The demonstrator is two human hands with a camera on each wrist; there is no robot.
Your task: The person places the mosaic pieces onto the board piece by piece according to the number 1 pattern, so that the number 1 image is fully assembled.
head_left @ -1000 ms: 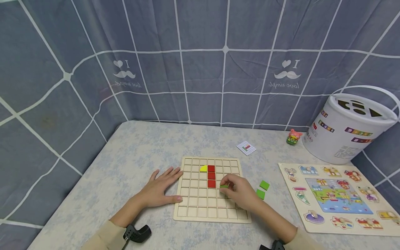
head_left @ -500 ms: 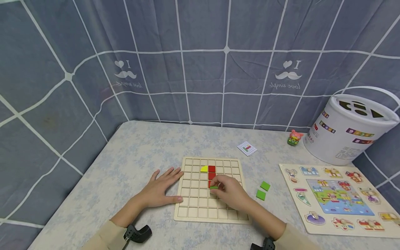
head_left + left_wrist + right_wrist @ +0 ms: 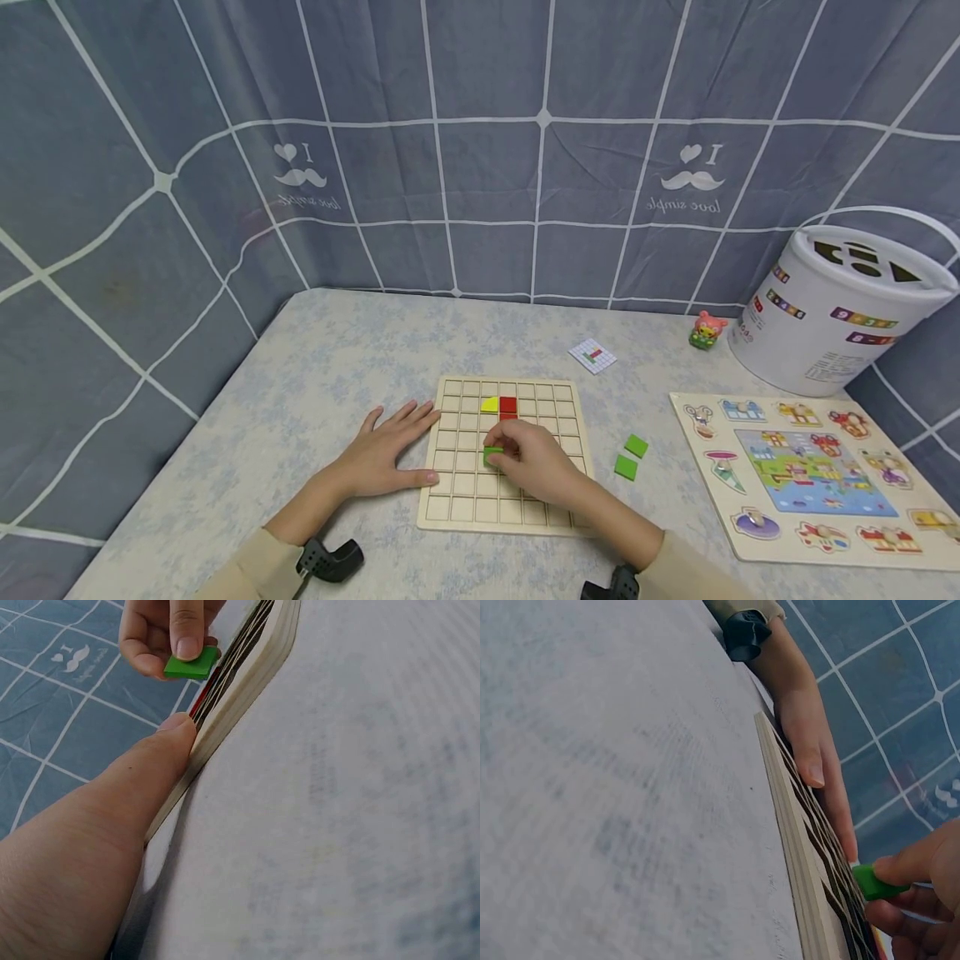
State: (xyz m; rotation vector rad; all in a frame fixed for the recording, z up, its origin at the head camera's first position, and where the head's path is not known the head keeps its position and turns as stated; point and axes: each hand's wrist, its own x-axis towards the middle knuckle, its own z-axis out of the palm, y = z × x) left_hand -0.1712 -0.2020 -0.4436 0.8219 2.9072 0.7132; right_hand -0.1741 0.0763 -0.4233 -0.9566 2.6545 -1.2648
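Pale flowered counter (image 3: 315,375) carries the wooden grid board (image 3: 465,507). On the board, below its red tile (image 3: 507,406), my right hand (image 3: 536,467) pinches a green tile (image 3: 492,455) between thumb and fingers. My left hand (image 3: 386,454) lies flat, fingers spread, touching the board's left edge.

"I", a moustache and "love simple" mirrored on the blue backdrop cloth (image 3: 480,150); bucket (image 3: 832,308) print unreadable.
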